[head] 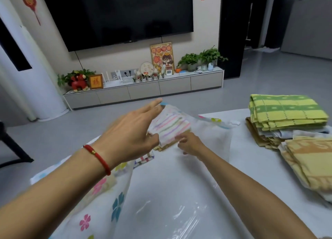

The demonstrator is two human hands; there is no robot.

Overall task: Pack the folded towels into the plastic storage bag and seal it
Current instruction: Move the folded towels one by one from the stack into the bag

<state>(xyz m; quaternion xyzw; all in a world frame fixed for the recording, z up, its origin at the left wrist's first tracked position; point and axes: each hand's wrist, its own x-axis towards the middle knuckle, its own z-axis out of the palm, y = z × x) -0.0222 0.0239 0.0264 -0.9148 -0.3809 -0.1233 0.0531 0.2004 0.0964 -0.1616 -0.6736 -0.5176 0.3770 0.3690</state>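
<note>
Towels, folded: one striped towel (170,127) lies at the far end of the storage bag (161,194), seemingly atop a tan towel whose edge shows beneath; whether both are fully inside, you cannot tell through the blur. Bag: one, clear plastic with flower print, spread flat on the white table (251,158) toward you, probably so the stack slides in level. Your left hand (129,131): fingers spread and nearly straight, thumb against the towel's near-left corner, apparently steadying rather than gripping. Your right hand (190,145): fingers curled at the towel's near edge; whether they pinch towel or plastic is unclear. Waiting at right: two stacks, one topped by a green towel (285,111), one by an orange towel (312,159); individual count uncertain. Seal not yet closed.
</note>
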